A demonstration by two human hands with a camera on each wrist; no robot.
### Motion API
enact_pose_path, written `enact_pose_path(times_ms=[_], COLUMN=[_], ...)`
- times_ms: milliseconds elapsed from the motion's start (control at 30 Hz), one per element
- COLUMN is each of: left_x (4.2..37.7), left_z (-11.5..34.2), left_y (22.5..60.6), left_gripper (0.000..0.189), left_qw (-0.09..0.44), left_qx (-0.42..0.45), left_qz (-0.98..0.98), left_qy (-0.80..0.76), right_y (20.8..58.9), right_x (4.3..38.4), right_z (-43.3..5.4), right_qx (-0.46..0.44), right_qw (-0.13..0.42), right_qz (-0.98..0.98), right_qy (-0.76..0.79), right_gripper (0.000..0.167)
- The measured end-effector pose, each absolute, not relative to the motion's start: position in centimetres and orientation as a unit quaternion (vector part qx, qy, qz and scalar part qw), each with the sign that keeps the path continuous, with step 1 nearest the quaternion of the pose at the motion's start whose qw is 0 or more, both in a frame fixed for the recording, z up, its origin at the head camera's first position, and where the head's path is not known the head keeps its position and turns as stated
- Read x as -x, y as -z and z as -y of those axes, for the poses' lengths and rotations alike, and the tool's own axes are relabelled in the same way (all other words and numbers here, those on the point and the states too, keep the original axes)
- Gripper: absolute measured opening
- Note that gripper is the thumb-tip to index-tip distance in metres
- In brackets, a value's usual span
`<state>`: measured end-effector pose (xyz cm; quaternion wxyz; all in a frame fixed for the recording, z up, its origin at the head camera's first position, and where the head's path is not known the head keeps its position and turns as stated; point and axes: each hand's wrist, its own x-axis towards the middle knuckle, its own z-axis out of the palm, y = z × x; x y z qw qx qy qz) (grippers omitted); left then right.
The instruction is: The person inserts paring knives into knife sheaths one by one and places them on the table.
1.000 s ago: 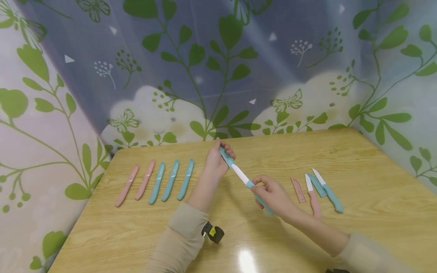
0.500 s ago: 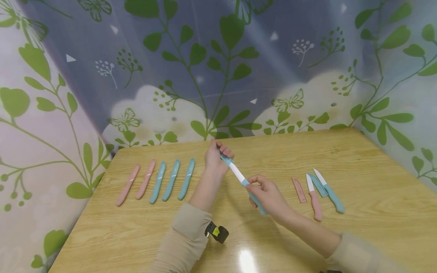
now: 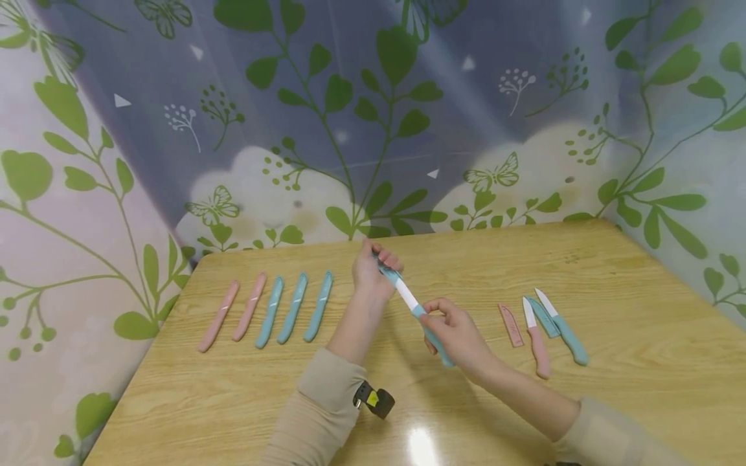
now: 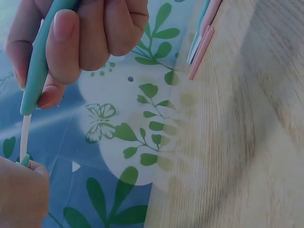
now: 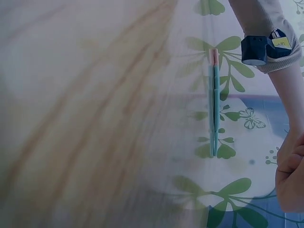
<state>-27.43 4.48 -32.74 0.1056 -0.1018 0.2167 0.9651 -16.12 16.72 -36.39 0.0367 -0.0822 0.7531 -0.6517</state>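
My left hand (image 3: 370,275) holds a blue knife sheath (image 3: 389,274) above the table, its fingers curled round it. With fingers and thumb, my right hand (image 3: 457,333) grips the blue handle (image 3: 438,342) of a knife with a white blade (image 3: 406,294). The blade's tip end is hidden in the sheath, and a stretch of blade shows between sheath and handle. In the left wrist view the knife handle (image 4: 40,66) points down toward my left hand (image 4: 23,194). The right wrist view shows only part of my left hand (image 5: 290,175) at its edge.
Several sheathed pink and blue knives (image 3: 293,307) lie in a row at left on the wooden table (image 3: 373,414). At right lie a pink sheath (image 3: 510,325), an unsheathed pink knife (image 3: 539,353), a blue sheath (image 3: 543,317) and an unsheathed blue knife (image 3: 570,340). A patterned curtain hangs behind.
The right hand has moved the knife slightly left, toward the sheath, and less blade shows. The left hand's fingers have curled further over the sheath.
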Motion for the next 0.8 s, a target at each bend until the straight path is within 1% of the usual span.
enact_pose_path(times_ms=[500,800], left_x=[26.5,26.1], left_z=[-5.4,-5.5], left_y=[33.1,33.4], left_gripper=[0.04,0.041], left_qw=[0.13,0.148], left_qx=[0.101,0.084], left_qz=[-0.21,-0.212], left_qy=[-0.964,-0.962], right_y=[36.6,36.7], right_x=[16.4,16.5], right_z=[-16.9,-17.0], right_qx=[0.08,0.089], right_qw=[0.032,0.027], right_qz=[-0.756,-0.762], right_qy=[0.649,0.641], right_gripper=[0.026,0.025])
